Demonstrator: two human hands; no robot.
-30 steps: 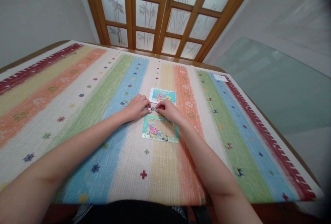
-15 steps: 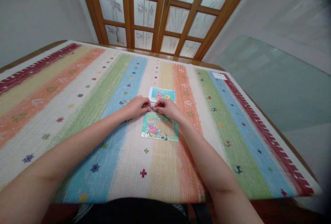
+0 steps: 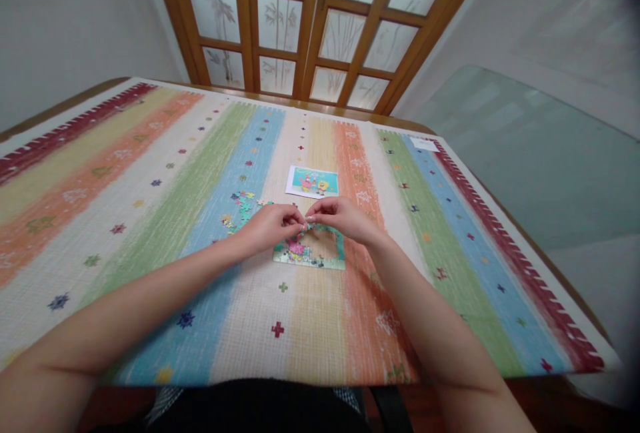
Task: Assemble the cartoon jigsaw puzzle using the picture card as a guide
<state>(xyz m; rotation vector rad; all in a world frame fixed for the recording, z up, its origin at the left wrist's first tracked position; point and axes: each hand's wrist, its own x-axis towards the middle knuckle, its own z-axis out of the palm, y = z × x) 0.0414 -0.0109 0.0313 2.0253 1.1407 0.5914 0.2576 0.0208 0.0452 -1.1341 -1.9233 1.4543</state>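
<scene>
A partly assembled jigsaw puzzle [image 3: 327, 264] lies on the striped cloth, its border joined and a pink figure at its left; the cloth shows through its middle. Above its upper edge my left hand [image 3: 280, 225] and my right hand [image 3: 347, 219] meet at the fingertips. Both are closed in a pinch on what looks like a small puzzle piece, mostly covered by the fingers. Just beyond lies a picture card [image 3: 320, 183] with cartoon figures on turquoise. Loose puzzle pieces [image 3: 245, 205] are scattered left of the card, some partly hidden behind my left hand.
The striped tablecloth [image 3: 255, 306] covers a large table. A small white label [image 3: 424, 145] lies near its far right corner. Wooden doors with frosted panes [image 3: 280, 23] stand behind the table, and a glass panel [image 3: 525, 146] leans at the right.
Both hands have come toward me and slightly right, from the card's lower edge to over the puzzle. The card and more loose pieces are now uncovered. The fingers stay pinched.
</scene>
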